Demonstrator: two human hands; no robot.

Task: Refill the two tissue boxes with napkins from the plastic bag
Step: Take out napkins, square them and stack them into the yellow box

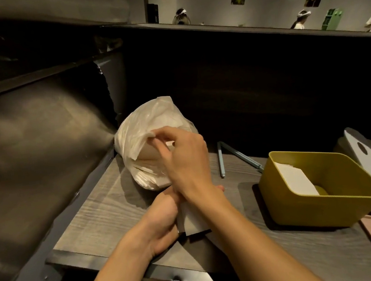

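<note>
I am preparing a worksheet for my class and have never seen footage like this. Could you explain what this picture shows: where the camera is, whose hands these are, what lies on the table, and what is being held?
There is no machine here. One wide-angle camera sits on a person's head and looks down at their own two bare hands, so the arms enter from the bottom edge.

The right hand reaches across to a white plastic bag of napkins at the table's far left and pinches at its opening. The left hand grips a small stack of napkins near the table's front edge.

To the right stands an open yellow tissue box with a few napkins inside. Behind it lies a grey lid with holes, and a pair of pale chopsticks rests between bag and box.
</note>
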